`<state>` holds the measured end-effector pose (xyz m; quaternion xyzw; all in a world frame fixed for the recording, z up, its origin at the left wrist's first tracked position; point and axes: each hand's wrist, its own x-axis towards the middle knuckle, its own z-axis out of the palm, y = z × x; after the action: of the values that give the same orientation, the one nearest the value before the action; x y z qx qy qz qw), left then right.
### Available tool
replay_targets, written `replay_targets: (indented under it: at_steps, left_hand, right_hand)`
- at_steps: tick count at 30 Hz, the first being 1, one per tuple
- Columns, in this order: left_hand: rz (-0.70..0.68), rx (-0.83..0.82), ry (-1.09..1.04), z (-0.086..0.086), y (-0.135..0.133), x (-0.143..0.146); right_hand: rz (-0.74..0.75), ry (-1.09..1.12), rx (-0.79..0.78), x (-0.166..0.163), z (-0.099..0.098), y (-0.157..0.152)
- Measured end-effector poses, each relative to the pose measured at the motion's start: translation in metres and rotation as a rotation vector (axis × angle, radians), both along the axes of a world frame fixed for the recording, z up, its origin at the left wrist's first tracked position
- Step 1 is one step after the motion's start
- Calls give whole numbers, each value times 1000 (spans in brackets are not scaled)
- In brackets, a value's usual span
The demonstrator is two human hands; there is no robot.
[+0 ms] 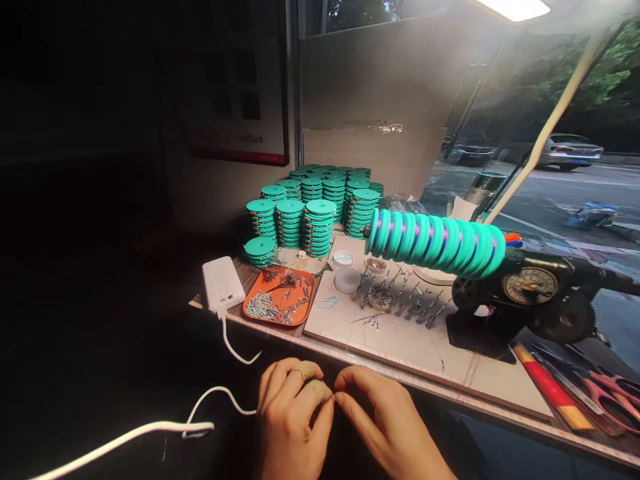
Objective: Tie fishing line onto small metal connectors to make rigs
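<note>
The bare left hand (295, 417), curled, nearly meets the bare right hand (387, 413), whether grasping anything I cannot tell; beyond, a pale rectangular board (390, 350) carries tiny metal pieces (381, 299); rightward, a black metal dialled device (530, 283) is cut off.

Anything pinched between left hand (295, 410) and right hand (384, 413) was too small to tell. The top edge cropped the lamp (517, 7), the right edge the black machine (575, 280); the dial's (530, 285) markings were blurred.
</note>
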<state>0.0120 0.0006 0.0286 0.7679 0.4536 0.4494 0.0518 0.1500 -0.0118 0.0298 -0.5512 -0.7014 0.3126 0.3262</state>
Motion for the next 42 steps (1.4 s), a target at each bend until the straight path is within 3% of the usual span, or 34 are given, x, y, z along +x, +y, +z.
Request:
replay_targets:
  at_steps: [14,25,42]
  left_hand:
    - [-56,-1,102,-5,1,-6]
    - [-31,16,-22,1,0,3]
    - [-35,-10,-13,3,1,2]
  right_hand:
    - [5,-115,76,1,-1,0]
    - [-6,-154,122,4,-2,0]
    - [-12,-188,130,5,3,1]
